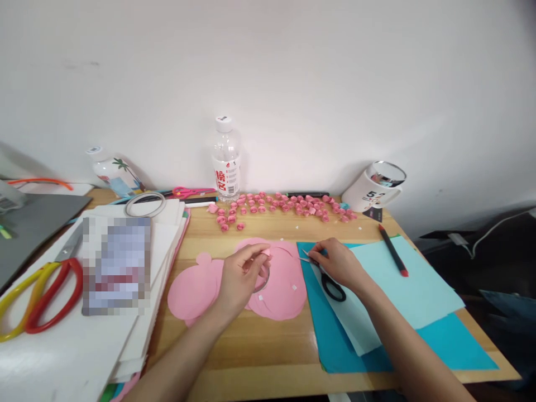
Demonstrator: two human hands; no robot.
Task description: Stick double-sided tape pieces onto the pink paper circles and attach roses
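Observation:
My left hand (239,274) is closed in a pinch on a small piece of pink paper (267,253), over round pink paper cutouts (288,304). A grey-edged ring (263,287), maybe a tape roll, shows just below its fingers; whether they touch it I cannot tell. My right hand (337,261) grips small scissors (334,289) near the pivot. Their blades point left and the black handle loops hang below the palm. Beneath lie a folded pale blue sheet (355,329) and a blue sheet (335,357). White paper scraps (294,288) dot the cutouts.
Several rolled pink paper flowers (288,204) spread along the wall beside a plastic bottle (227,162). At back right a white mug (372,187) stands near a marker (393,251). Large scissors (54,285) and a blurred-out item (119,262) lie on stacked white boards at left.

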